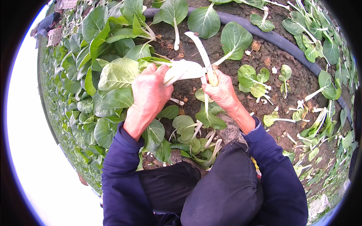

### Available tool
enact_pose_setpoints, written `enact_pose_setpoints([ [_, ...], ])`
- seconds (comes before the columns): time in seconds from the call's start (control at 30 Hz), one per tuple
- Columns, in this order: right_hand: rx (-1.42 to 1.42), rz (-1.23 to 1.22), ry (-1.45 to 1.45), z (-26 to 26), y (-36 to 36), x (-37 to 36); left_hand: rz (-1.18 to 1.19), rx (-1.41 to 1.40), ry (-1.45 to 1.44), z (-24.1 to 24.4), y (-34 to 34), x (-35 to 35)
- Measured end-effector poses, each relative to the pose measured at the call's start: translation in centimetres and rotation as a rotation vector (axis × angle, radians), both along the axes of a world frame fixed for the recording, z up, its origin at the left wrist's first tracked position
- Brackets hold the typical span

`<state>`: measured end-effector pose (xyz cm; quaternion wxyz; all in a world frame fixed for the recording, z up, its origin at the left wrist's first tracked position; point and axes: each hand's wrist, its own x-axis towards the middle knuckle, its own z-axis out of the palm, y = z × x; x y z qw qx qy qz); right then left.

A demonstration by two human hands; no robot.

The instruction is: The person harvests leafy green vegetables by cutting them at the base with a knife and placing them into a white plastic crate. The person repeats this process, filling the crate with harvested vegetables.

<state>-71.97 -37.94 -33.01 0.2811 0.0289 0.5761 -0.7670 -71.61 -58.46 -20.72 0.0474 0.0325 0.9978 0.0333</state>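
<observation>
My left hand [152,89] grips a head of bok choy [185,70] by its pale stalks, with the leaves to the left and the white base pointing right. Around the yellowish handle of a knife with a curved blade [198,49], my right hand [220,89] is closed; the blade points up and away. The handle end of the blade is beside the base of the head. A loose leaf stalk [206,99] hangs down between my right fingers and the base. Whether the blade touches the base I cannot tell.
Dense bok choy plants [84,93] grow on the left. A dark hose [265,32] curves over soil strewn with loose leaves [236,41]. More cut leaves lie between my knees and hands. Far upper left, a person [48,24] bends near a plastic crate [54,36]; another crate [318,206] stands lower right.
</observation>
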Motion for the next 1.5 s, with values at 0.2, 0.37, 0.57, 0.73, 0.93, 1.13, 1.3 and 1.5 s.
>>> enact_pose_setpoints([
  [0.2, 0.593, -0.078, 0.247, -0.5, 5.9, 3.0, -0.033, 0.039, -0.126, 2.5, 0.4, 2.8],
  [0.37, 0.139, -0.271, -0.123, 2.6, 7.8, 2.6, 0.079, 0.380, -0.134, 5.9, 2.5, 4.2],
  [0.57, -0.473, -0.226, 0.240, 8.0, 3.7, 0.4, 0.583, 1.340, -0.739, 4.7, 5.8, 4.7],
  [0.73, -0.164, -0.326, -0.052, 8.9, 2.3, 1.0, 0.548, 1.308, -0.466, 1.5, 6.0, 6.1],
  [0.93, 0.014, -0.300, -0.072, 5.0, -3.0, 3.2, 0.689, 1.614, -0.579, -3.1, 4.5, 7.8],
  [1.13, 0.177, 0.196, 0.004, -0.6, -4.0, 2.0, 1.062, 1.676, -0.741, -5.0, 0.0, 10.7],
  [1.3, 0.709, 0.459, 0.411, -5.7, -7.4, 0.0, 0.924, 1.460, -0.891, -3.1, -1.5, 12.7],
  [1.5, 0.738, 0.788, 0.572, -6.4, -5.5, 1.7, 0.464, 0.857, -0.990, 1.2, -1.5, 10.8],
])
